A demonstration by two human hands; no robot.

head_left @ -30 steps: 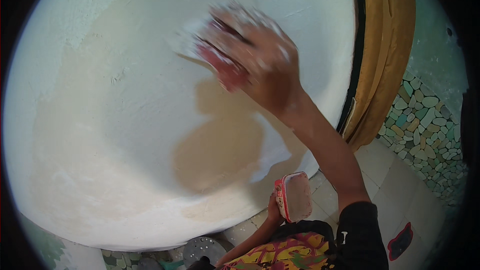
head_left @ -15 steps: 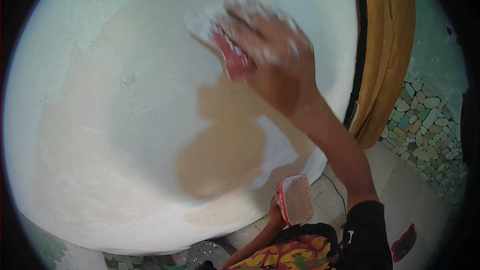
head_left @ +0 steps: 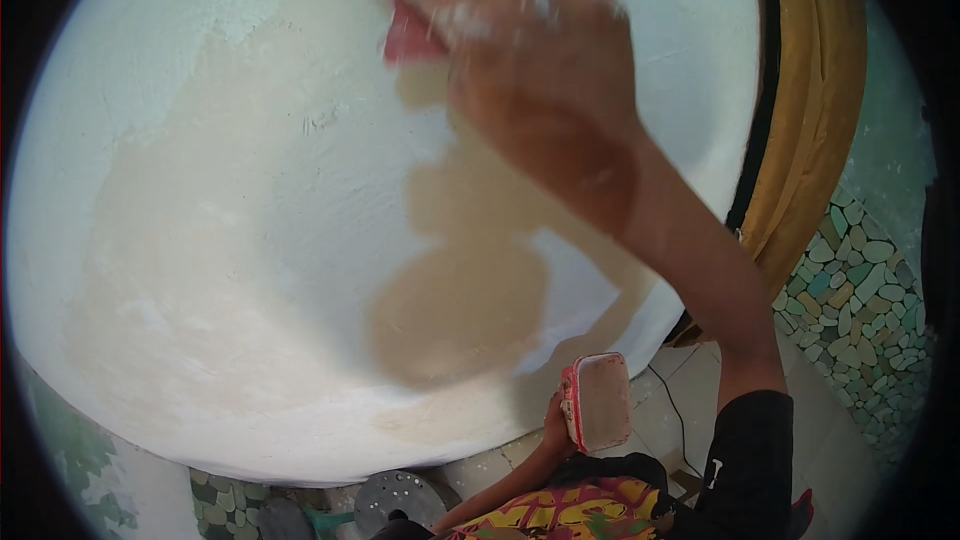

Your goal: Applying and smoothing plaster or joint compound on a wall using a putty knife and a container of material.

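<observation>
My right hand point(head_left: 530, 70) is raised high against a white plastered wall point(head_left: 250, 240) and is shut on a red pad point(head_left: 410, 35) that presses on the surface; white paste covers my fingers. The hand is blurred. Low down near my body, my left hand point(head_left: 555, 430) is mostly hidden behind a red-edged rectangular tray point(head_left: 597, 402) smeared with white paste, which it holds upright. A beige patch of wall point(head_left: 160, 290) lies to the left, and shadows of my arm fall on the wall's middle.
A mustard-yellow curtain point(head_left: 815, 110) with a black edge hangs on the right. Below it is a wall of green and grey pebble mosaic point(head_left: 860, 290). A tiled floor point(head_left: 690, 410) with a thin cable, and a round grey disc point(head_left: 395, 502), lie below.
My right hand with the red pad has moved up the wall and slightly left. The left hand keeps the tray at the same low spot.
</observation>
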